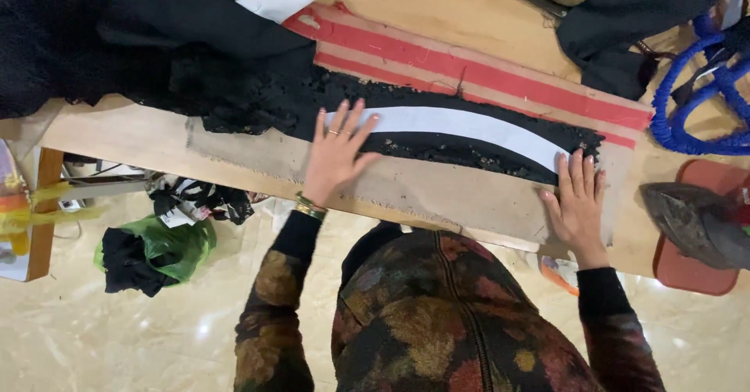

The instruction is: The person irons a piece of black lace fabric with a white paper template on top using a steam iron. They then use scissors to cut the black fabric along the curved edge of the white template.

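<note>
Item: long curved white paper pattern strip [469, 129], laid flat on a length of black lace-like fabric [258, 95]; the fabric runs from 9 o'clock toward 3 o'clock across a pale brown cardboard sheet [437, 193] on a light wooden table [117, 134].

Left hand [337, 151]: flat, fingers spread wide, palm down; fingertips rest on the left end of the white strip; nothing gripped; rings and a wrist bangle visible.

Right hand [580, 204]: flat, fingers extended and close together; fingertips at the strip's right end, at 3 o'clock; palm on the cardboard; nothing gripped.

Progress, judged: the pattern appears placed and pressed down along the fabric; no tracing marks, pins or cut edge following the strip can be made out, so marking or cutting seems not yet done.

Surroundings: red-and-tan striped board [484, 72] at 12 o'clock, just beyond the fabric; coiled blue cord [695, 99] at 2 o'clock; green plastic bag with black scraps [160, 251] on the floor at 8 o'clock; dark shoe on a red mat [691, 220] at 3 o'clock.
</note>
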